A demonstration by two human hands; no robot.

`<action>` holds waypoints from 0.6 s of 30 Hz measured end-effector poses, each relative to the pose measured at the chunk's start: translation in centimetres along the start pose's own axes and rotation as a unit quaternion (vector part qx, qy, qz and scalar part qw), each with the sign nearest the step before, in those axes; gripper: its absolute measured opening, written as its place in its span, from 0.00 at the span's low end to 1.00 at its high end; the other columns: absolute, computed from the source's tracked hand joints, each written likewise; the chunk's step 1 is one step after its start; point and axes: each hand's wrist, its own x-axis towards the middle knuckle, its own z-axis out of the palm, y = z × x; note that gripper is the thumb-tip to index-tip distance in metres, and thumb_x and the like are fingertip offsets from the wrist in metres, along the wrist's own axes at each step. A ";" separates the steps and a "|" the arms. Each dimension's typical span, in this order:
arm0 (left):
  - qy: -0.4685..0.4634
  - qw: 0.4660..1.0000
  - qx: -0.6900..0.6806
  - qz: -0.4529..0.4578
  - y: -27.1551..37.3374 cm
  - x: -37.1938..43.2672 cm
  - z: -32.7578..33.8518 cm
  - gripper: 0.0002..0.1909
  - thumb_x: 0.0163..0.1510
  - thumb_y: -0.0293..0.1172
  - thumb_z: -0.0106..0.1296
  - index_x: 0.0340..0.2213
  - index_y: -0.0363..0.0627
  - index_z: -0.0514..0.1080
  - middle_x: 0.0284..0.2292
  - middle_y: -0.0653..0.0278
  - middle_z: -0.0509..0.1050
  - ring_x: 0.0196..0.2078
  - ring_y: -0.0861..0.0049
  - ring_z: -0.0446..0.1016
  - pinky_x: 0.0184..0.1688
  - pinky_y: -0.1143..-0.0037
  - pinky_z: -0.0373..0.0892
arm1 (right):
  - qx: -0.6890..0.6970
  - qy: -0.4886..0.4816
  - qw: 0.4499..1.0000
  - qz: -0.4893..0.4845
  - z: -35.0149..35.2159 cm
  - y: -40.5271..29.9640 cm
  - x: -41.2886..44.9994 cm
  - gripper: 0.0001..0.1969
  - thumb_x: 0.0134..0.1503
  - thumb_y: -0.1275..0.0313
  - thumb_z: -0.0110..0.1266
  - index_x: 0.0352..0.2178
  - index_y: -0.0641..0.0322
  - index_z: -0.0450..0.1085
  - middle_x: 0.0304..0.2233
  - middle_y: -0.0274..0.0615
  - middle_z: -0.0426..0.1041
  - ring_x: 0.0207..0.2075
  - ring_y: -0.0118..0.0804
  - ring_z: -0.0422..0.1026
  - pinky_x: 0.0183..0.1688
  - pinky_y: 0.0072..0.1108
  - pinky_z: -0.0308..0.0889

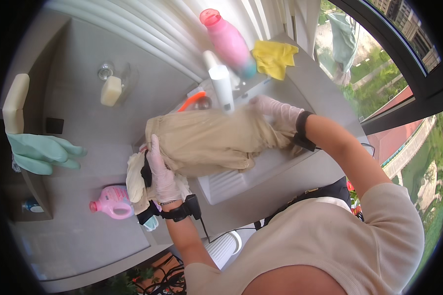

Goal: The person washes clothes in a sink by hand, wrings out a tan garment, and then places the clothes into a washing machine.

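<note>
Beige trousers (203, 140) with an elastic waistband are spread between my hands over a white sink with a ribbed washboard (225, 184). My left hand (162, 169), in a thin translucent glove, holds the waistband end, with its thumb on top of the cloth. At the other end my right hand (277, 110), gloved alike, is at the bunched cloth; its fingers are blurred and partly hidden, and whether they grip cannot be told. A white cylindrical spout or bottle (221, 86) stands behind the trousers. An orange-handled brush (192, 100) lies beside it.
A pink bottle (230, 42) and yellow cloth (275, 57) are behind the sink. Left are a pink detergent jug (112, 202), piled clothes (136, 180), a soap bar (111, 91) and a mint rubber glove (40, 151). A window frame (391, 114) borders the right; a white ribbed basket (223, 250) is below.
</note>
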 end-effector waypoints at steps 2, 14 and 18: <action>0.018 1.000 -0.014 -0.007 -0.3 0.2 -0.3 0.25 0.52 0.45 0.47 0.43 0.36 0.63 0.40 0.61 0.68 0.40 0.77 0.68 0.41 0.77 0.66 | 0.063 0.105 0.992 -0.026 -0.3 -0.6 -0.7 0.18 0.48 0.61 0.50 0.35 0.65 0.70 0.31 0.44 0.73 0.33 0.37 0.70 0.39 0.26 0.63; 0.036 0.997 -0.067 -0.019 2.5 -1.4 -0.1 0.25 0.52 0.45 0.45 0.45 0.38 0.61 0.42 0.58 0.68 0.43 0.72 0.68 0.44 0.73 0.66 | -0.008 0.044 0.999 -0.022 0.1 -1.3 -0.2 0.16 0.49 0.62 0.49 0.35 0.61 0.70 0.31 0.43 0.72 0.35 0.37 0.69 0.39 0.25 0.62; 0.034 0.995 -0.084 -0.041 2.5 -1.7 0.1 0.26 0.53 0.45 0.45 0.46 0.36 0.61 0.43 0.60 0.67 0.44 0.73 0.67 0.47 0.74 0.64 | -0.028 -0.034 0.998 -0.033 -1.0 -3.0 -2.3 0.15 0.49 0.62 0.49 0.34 0.62 0.70 0.28 0.42 0.72 0.31 0.35 0.68 0.37 0.25 0.62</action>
